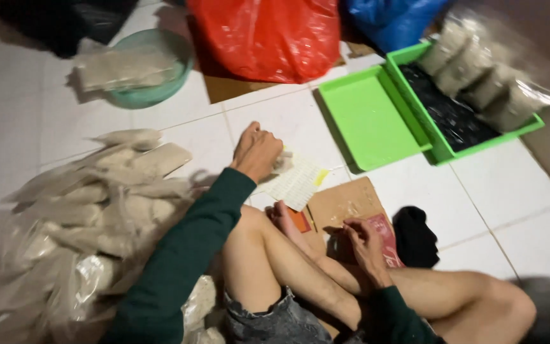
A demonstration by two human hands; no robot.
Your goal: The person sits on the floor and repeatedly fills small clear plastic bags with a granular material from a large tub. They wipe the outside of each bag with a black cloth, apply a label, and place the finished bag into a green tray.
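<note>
the left hand (257, 151) is curled into a fist, pressing on a small lined paper slip (297, 181) that lies on the white tile floor (510, 185). i cannot tell if it grips a pen. the right hand (365, 245) rests with bent fingers on a red packet (386, 239), which sits on a flat piece of brown cardboard (345, 204) in front of the crossed legs. the fingers touch the packet but do not seem clamped on it.

it looks like the step is marking or holding down the slip. i think the next move needs a steady left hand so the slip does not slide.

a black cloth (414, 237) lies just beside the red packet. left of the legs is a big heap of clear bags (90, 210) with white stuff inside. at the far edge of the floor sit a teal bowl (154, 92), a red plastic bag (268, 35) and a blue bag (389, 19). two green trays (367, 118) stand to the far right, one holding more bags. there is bare floor between the slip and the trays, so the hands have room there.
</note>
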